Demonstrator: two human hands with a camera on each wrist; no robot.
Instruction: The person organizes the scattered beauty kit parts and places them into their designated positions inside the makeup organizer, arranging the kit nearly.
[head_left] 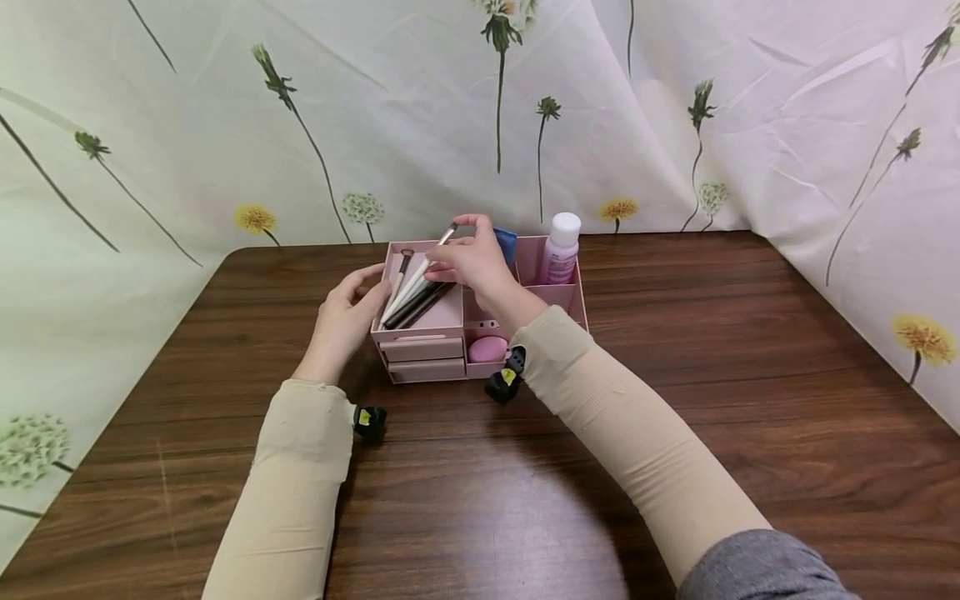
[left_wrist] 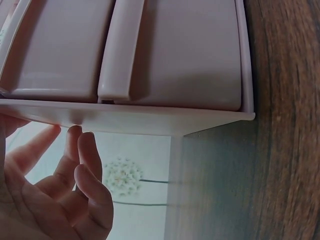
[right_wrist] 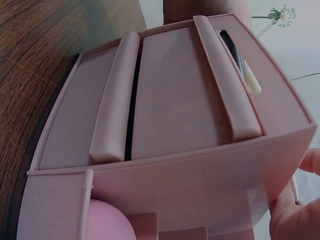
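Observation:
A pink desktop organizer [head_left: 420,335] with two small drawers stands near the table's back edge. Several makeup brushes [head_left: 417,307], dark and white-handled, lie slanted in its top left compartment. My right hand [head_left: 480,260] reaches over this compartment and pinches a white makeup brush [head_left: 408,294] near its upper end; its lower end is down among the other brushes. My left hand [head_left: 347,315] is at the organizer's left side, fingertips [left_wrist: 75,131] touching the outer wall, thumb near the top rim. Drawer fronts [right_wrist: 172,85] fill much of the right wrist view.
A white-capped bottle [head_left: 561,254] stands in the organizer's back right compartment, with a blue packet [head_left: 506,244] to its left. A pink egg-shaped item [head_left: 488,349] sits in the low front compartment. Behind the wooden table [head_left: 480,467] hangs a flowered cloth [head_left: 420,108].

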